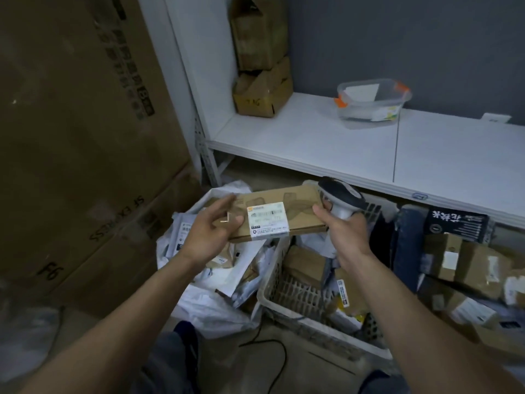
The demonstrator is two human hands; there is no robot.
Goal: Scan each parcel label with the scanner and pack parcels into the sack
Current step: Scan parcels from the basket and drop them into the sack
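A flat brown cardboard parcel [301, 220] with a white label hangs above the open white plastic sack [216, 305] and the white slatted basket [265, 291], on a concrete floor below a white shelf [312, 137] and a grey wall [397, 38]. The left hand [211, 226] touches its left end with loosely spread fingers. The right hand [345, 231] grips the grey-and-white handheld scanner [342, 194], its thumb on the parcel's right edge.

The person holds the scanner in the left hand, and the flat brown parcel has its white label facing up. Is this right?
Not quite: the head view shows the scanner gripped in the right hand, not the left. The rest stands: the flat brown parcel has its white label facing up.
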